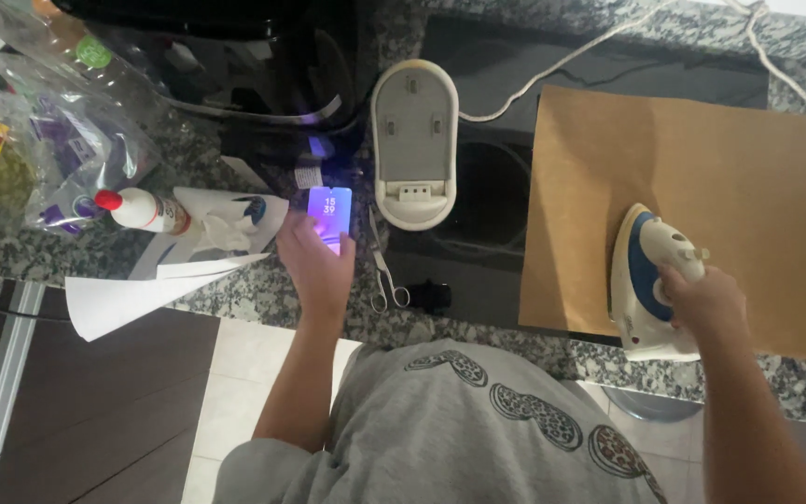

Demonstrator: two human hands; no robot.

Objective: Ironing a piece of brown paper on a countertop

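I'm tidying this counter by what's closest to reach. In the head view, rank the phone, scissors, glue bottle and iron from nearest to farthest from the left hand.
From the left hand:
1. Phone, lit, under the fingertips.
2. Scissors, just to its right on the counter.
3. Glue bottle, lying to its left.
4. Iron, far right on the brown sheet, held by the right hand.

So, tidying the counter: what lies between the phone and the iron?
Head view: scissors and a white stand, then brown paper under the iron; phone.
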